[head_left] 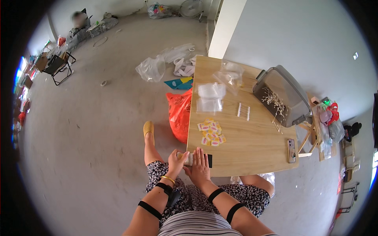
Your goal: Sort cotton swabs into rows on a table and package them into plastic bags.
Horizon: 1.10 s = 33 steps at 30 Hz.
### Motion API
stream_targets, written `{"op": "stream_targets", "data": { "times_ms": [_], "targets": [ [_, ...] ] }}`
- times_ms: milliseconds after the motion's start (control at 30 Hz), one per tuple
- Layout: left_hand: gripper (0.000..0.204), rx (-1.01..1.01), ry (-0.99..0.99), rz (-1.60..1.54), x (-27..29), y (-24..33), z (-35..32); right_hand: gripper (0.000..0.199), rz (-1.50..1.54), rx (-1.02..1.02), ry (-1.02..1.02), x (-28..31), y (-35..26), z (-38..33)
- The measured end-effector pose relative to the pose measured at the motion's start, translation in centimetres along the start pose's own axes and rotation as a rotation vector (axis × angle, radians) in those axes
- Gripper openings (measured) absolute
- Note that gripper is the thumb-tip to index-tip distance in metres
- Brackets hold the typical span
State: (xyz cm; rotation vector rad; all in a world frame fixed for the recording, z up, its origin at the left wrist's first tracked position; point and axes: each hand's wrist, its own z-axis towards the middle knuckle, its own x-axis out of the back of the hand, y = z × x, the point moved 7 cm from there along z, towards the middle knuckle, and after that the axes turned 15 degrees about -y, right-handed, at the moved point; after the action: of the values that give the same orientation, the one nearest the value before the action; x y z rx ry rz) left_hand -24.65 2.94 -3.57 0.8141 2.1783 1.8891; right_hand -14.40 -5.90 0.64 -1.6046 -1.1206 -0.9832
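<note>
At the table's near left corner, my left hand is closed around one end of a small packet with fine white stripes and a bit of yellow; its contents are too small to make out. My right hand lies flat, fingers stretched out, over the packet's other end. From under those fingers a black flat rectangle sticks out on the tabletop. Just beyond my hands lie several yellow-and-white printed cards in a loose pile. Farther right is a small row of cotton swabs.
Clear plastic bags lie on the wooden table farther back. A grey bin on its side holds many loose swabs. A phone rests near the right edge. A red plastic bag hangs beside the left edge.
</note>
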Motion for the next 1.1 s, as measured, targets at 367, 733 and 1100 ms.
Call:
{"op": "stream_targets", "data": {
  "times_ms": [367, 733, 1100],
  "targets": [
    [0.053, 0.100, -0.057, -0.157, 1.6, -4.4, 1.2, 0.089, 0.030, 0.087, -0.051, 0.4, 1.7, -0.7],
    [0.049, -0.058, 0.078, -0.021, 1.5, -2.0, 0.9, 0.090, 0.097, 0.062, -0.002, 0.2, -0.1, -0.3],
    [0.049, 0.144, -0.077, -0.144, 2.0, -4.1, 0.4, 0.085, 0.007, 0.144, -0.079, -0.2, 1.4, -0.5]
  ]
}}
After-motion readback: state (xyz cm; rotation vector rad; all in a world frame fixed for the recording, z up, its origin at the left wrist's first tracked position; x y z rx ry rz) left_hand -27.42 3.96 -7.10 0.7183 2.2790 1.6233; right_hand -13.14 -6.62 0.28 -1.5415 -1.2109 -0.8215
